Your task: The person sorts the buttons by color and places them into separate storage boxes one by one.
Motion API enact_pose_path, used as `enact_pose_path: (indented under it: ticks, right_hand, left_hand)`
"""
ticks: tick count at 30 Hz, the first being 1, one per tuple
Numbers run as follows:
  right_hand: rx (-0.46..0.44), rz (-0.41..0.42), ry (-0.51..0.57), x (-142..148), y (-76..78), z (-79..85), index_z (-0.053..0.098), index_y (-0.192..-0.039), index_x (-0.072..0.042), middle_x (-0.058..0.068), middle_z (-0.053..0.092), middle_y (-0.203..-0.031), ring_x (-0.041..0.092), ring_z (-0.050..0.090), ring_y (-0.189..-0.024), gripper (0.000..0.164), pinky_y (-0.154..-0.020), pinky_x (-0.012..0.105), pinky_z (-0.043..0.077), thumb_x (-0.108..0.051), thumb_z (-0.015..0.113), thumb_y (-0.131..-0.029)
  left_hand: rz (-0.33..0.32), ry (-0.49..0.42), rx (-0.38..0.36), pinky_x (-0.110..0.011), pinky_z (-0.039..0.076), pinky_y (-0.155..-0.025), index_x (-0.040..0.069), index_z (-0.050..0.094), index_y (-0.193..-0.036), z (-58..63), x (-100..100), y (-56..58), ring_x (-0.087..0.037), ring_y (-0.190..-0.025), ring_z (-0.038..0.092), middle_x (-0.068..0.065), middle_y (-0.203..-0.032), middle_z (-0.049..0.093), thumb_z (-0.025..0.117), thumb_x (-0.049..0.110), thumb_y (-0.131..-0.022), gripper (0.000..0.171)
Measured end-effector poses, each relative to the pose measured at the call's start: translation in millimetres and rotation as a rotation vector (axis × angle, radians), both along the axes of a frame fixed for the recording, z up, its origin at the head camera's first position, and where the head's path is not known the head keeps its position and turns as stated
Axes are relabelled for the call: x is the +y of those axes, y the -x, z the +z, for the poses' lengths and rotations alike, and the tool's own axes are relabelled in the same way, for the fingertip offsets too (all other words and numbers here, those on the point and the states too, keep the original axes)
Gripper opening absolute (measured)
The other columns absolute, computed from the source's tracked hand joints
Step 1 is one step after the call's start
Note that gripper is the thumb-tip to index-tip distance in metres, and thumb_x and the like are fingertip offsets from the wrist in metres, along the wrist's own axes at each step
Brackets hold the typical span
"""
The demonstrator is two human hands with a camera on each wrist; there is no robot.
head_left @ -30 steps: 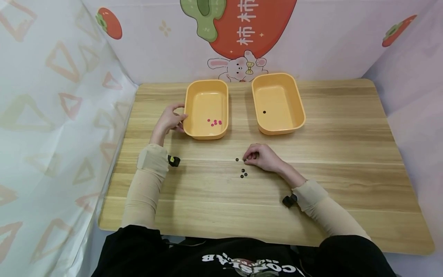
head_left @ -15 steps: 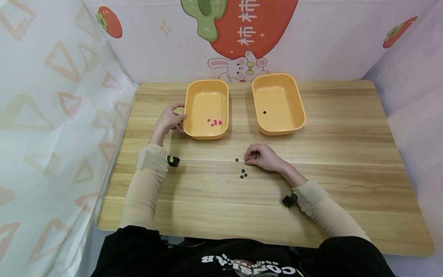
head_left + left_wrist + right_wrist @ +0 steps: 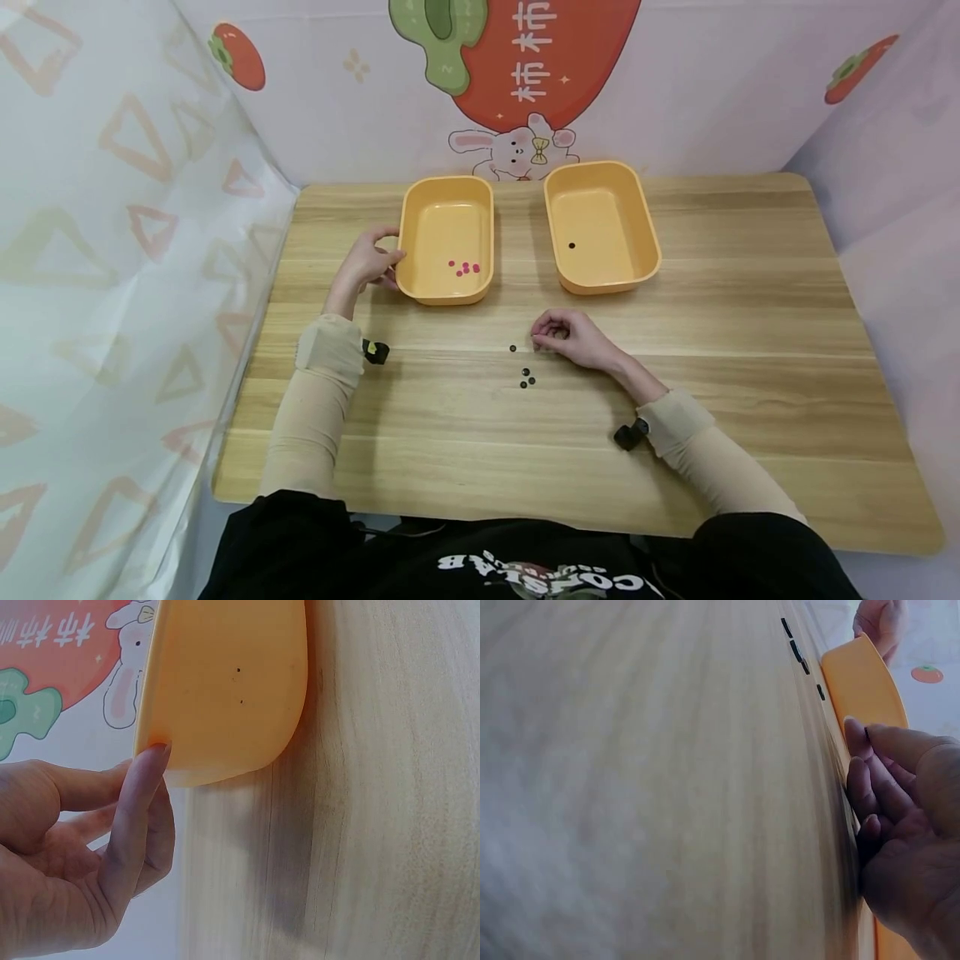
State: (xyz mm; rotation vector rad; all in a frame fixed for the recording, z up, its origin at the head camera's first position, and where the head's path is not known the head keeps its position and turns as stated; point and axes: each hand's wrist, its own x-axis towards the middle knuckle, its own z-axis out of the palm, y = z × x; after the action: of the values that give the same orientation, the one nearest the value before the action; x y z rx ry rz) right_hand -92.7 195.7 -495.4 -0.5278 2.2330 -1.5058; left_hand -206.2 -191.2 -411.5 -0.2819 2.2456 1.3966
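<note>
In the head view my left hand (image 3: pixel 369 262) pinches the left rim of a yellow plastic bin (image 3: pixel 442 225), thumb on one side and fingers on the other. Several pink buttons (image 3: pixel 466 268) lie near its front right corner. My right hand (image 3: pixel 576 337) is low over the table, in front of the second yellow bin (image 3: pixel 603 212). Between its thumb and index finger it pinches a small black button (image 3: pixel 867 733), mostly hidden by the fingertips. Several black buttons (image 3: pixel 526 372) lie on the wood left of this hand. One black button (image 3: pixel 572 246) sits inside the right bin.
The wooden table (image 3: pixel 750 333) ends at a printed cloth backdrop (image 3: pixel 337 100) behind the bins. A white patterned curtain (image 3: pixel 135 292) hangs on the left. A black wrist camera (image 3: pixel 632 434) sticks out from the right sleeve, another camera (image 3: pixel 376 352) from the left.
My right hand has lifted slightly, and the black button under its fingertips has left the table with it. The left hand and both bins stay where they were.
</note>
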Motion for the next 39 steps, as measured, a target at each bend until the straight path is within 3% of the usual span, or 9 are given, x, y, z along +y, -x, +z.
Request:
enact_pose_path:
  ticks: [6,12,20,27,36,39]
  right_hand:
    - [-0.006,-0.032,0.013,-0.6,0.5,2.7,0.083,-0.111,0.001,0.019,0.081,-0.100,0.006,0.070,-0.084,0.012,-0.072,0.014,0.056,-0.003,0.079,-0.101]
    - [-0.023,-0.037,0.011,0.3,0.0,3.2,0.083,-0.110,0.000,0.018,0.079,-0.098,0.003,0.063,-0.080,0.015,-0.069,0.015,0.051,-0.002,0.084,-0.095]
    - [-0.021,-0.049,0.016,2.2,0.0,6.5,0.082,-0.110,0.001,0.020,0.078,-0.098,0.004,0.064,-0.081,0.016,-0.069,0.015,0.051,-0.001,0.085,-0.095]
    - [-0.043,-0.102,0.018,11.8,-2.7,28.4,0.079,-0.116,0.006,0.025,0.078,-0.108,0.005,0.066,-0.088,0.020,-0.077,0.017,0.057,0.000,0.081,-0.097]
    - [0.033,-0.134,0.052,31.9,1.8,50.9,0.079,-0.114,0.008,0.028,0.078,-0.109,0.001,0.067,-0.091,0.017,-0.080,0.015,0.058,0.004,0.079,-0.097]
    - [0.068,-0.145,0.082,37.5,1.9,56.5,0.078,-0.113,0.011,0.022,0.080,-0.105,0.000,0.068,-0.090,0.017,-0.080,0.014,0.059,0.007,0.078,-0.097]
  left_hand:
    - [0.001,-0.008,-0.001,-0.033,0.070,-0.057,0.008,0.041,-0.168,2.6,-1.5,-1.2,-0.012,-0.055,0.066,-0.013,-0.092,0.070,0.062,0.010,-0.112,0.060]
    - [-0.004,-0.013,0.000,-0.033,0.070,-0.058,0.008,0.040,-0.168,0.9,-1.9,-1.2,-0.011,-0.054,0.066,-0.012,-0.091,0.070,0.062,0.010,-0.112,0.061]
    - [0.001,-0.016,0.004,-0.035,0.071,-0.058,0.007,0.042,-0.167,1.2,-1.6,-0.5,-0.012,-0.054,0.066,-0.014,-0.091,0.070,0.062,0.009,-0.111,0.059]
    - [0.000,-0.010,-0.012,-0.034,0.070,-0.057,0.008,0.041,-0.168,0.4,-2.4,-1.9,-0.011,-0.053,0.066,-0.017,-0.094,0.070,0.061,0.009,-0.111,0.060]
    - [-0.004,-0.015,-0.007,-0.032,0.070,-0.056,0.007,0.041,-0.168,0.1,-2.5,-0.9,-0.011,-0.053,0.066,-0.015,-0.092,0.070,0.061,0.008,-0.111,0.060]
    - [-0.003,-0.013,-0.008,-0.033,0.070,-0.057,0.008,0.042,-0.168,0.0,-1.9,-0.5,-0.011,-0.054,0.066,-0.017,-0.095,0.070,0.061,0.009,-0.112,0.060]
